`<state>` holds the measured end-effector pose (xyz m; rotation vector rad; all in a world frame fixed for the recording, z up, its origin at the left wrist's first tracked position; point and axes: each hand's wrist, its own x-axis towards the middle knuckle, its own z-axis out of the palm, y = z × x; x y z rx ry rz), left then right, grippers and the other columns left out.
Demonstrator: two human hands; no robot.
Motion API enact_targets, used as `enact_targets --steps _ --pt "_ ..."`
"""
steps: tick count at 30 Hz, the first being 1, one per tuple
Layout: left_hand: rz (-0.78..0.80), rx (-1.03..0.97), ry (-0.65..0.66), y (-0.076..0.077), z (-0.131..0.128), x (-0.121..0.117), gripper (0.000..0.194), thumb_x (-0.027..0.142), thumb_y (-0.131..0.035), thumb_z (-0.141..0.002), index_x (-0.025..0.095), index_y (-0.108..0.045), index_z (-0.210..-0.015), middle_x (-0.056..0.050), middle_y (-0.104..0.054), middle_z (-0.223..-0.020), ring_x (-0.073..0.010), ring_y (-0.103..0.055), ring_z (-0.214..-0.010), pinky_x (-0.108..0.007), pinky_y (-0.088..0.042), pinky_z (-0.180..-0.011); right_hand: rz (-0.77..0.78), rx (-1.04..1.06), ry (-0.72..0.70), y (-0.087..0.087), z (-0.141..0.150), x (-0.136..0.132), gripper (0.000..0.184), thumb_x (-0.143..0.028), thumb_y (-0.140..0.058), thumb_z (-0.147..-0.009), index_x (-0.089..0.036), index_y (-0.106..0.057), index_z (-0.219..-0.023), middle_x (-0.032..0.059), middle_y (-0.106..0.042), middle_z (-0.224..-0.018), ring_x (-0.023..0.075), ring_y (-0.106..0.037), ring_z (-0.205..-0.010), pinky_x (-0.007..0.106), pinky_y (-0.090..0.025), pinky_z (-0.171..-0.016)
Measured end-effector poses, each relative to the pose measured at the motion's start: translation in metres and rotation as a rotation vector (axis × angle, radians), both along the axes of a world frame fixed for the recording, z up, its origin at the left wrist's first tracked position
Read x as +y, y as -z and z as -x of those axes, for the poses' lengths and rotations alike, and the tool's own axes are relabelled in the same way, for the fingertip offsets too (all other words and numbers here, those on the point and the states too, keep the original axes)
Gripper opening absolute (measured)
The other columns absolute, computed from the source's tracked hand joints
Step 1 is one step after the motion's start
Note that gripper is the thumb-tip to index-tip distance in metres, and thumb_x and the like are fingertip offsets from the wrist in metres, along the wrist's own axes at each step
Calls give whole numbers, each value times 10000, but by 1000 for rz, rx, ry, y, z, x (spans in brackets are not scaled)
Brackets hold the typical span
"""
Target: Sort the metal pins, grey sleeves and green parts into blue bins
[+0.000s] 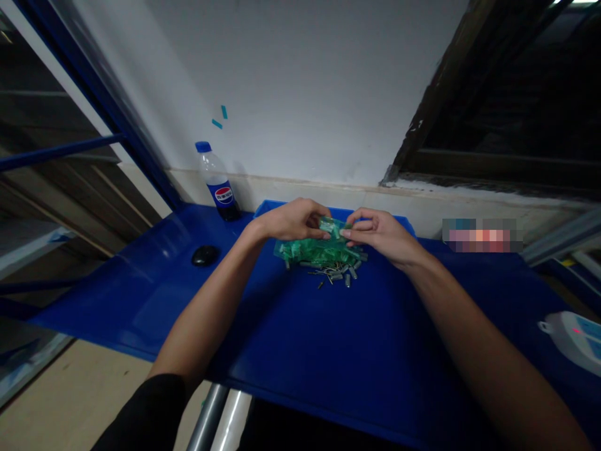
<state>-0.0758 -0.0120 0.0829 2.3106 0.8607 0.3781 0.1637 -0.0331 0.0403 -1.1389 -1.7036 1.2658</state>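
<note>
Our left hand (300, 219) and right hand (382, 237) pinch the small translucent green plastic bag (333, 227); uneven tugging could spill its pieces.

The table (328, 338) is by the wall (300, 94) — a tub (401, 222) sits at the back, in the middle. Bags (314, 252) and loose bits (348, 280) lie before its back rim. A bottle (220, 188) stands left, near the wall, with 2 strips (224, 113) above. A small thing (204, 255) lies before the bottle — a gadget (575, 341) lies far right
</note>
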Motion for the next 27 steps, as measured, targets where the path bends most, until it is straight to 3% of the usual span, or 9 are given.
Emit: enact_targets --steps 4,7,11,14,16,21,27 --pt "60 -33 -30 -3 1 -2 324 387 -749 -849 122 -727 -1035 -61 -755 -828 -175 -699 -752 -263 -491 -678 -23 -24 0 0 -1 1 368 -466 -842 -746 -232 -619 -922 8 -746 -748 192 -723 -743 366 -593 -776" --pt "5 -12 -95 -5 7 0 328 358 -761 -833 123 -727 -1060 -59 -757 -797 -173 -700 -725 -266 -488 -675 -111 -159 -5 3 -6 4 290 -449 -783 -810 -233 -634 -932 46 -775 -822 218 -737 -800 365 -593 -765" --pt "-274 106 -374 -1 22 12 285 291 -780 -792 131 -761 -1027 -72 -767 -788 -201 -705 -745 -318 -510 -768 -260 -481 -36 11 -17 12 162 -289 -731 -830 -217 -674 -963 83 -781 -986 246 -747 -951 378 -586 -871" --pt "-411 107 -620 6 30 20 308 340 -747 -840 134 -770 -1068 -106 -783 -827 -237 -721 -816 -367 -523 -842 -331 -782 -50 21 -24 17 314 -217 -726 -811 -214 -708 -1124 107 -771 -1124 286 -724 -1083 410 -555 -947" --pt "-421 80 -688 10 32 24 364 395 -730 -867 132 -768 -1115 -130 -791 -874 -252 -730 -862 -385 -529 -872 -339 -919 -50 29 -26 19 441 -218 -749 -794 -231 -706 -1233 120 -758 -1189 314 -707 -1126 419 -542 -947" --pt "-323 54 -513 10 25 23 391 420 -717 -879 127 -778 -1132 -140 -800 -941 -251 -751 -882 -368 -539 -879 -360 -1033 -73 37 -21 17 596 -234 -764 -781 -241 -667 -1369 132 -760 -1189 323 -723 -1089 399 -533 -906" --pt "-280 26 -417 6 14 17 387 406 -714 -880 128 -784 -1139 -140 -804 -952 -248 -755 -888 -349 -546 -847 -394 -1032 -5 29 -15 12 484 -166 -712 -796 -241 -724 -1275 114 -791 -1111 305 -743 -1027 375 -539 -861"
